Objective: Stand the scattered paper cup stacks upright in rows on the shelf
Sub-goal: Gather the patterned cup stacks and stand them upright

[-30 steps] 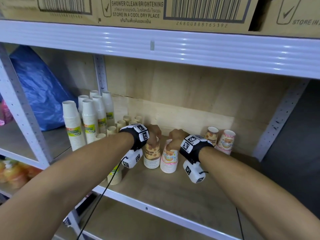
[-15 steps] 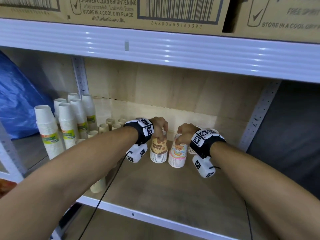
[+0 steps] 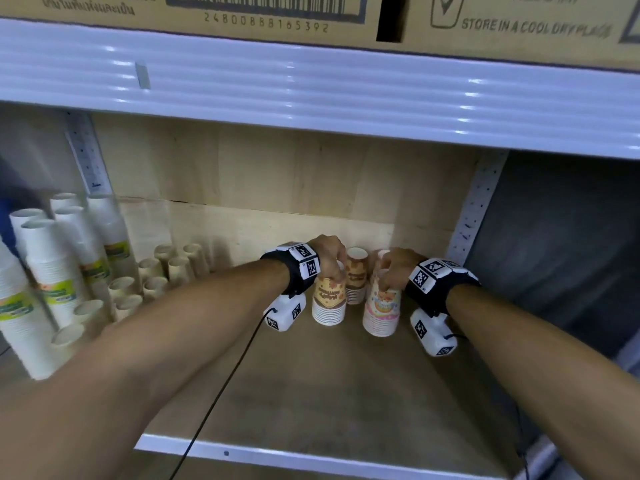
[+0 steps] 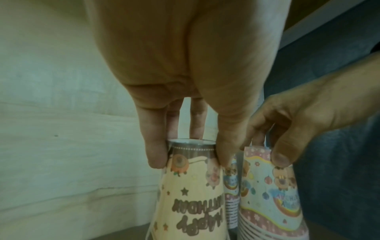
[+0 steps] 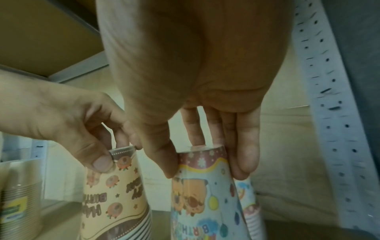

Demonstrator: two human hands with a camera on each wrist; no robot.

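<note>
On the wooden shelf (image 3: 311, 393), the left hand (image 3: 329, 252) pinches the top of a cream "Happy Birthday" cup stack (image 3: 329, 301) that stands upside down, rims on the board. Just to its right, the right hand (image 3: 394, 268) grips the top of a pastel rainbow-printed cup stack (image 3: 382, 311), also inverted and standing. In the left wrist view, thumb and fingers (image 4: 156, 151) clamp either side of the cream stack's narrow end; the right wrist view shows the same hold on the pastel stack. Two more printed stacks (image 3: 356, 277) stand just behind, near the back wall. At far left stand tall white cup stacks (image 3: 52, 271) and small beige cups (image 3: 152, 271).
</note>
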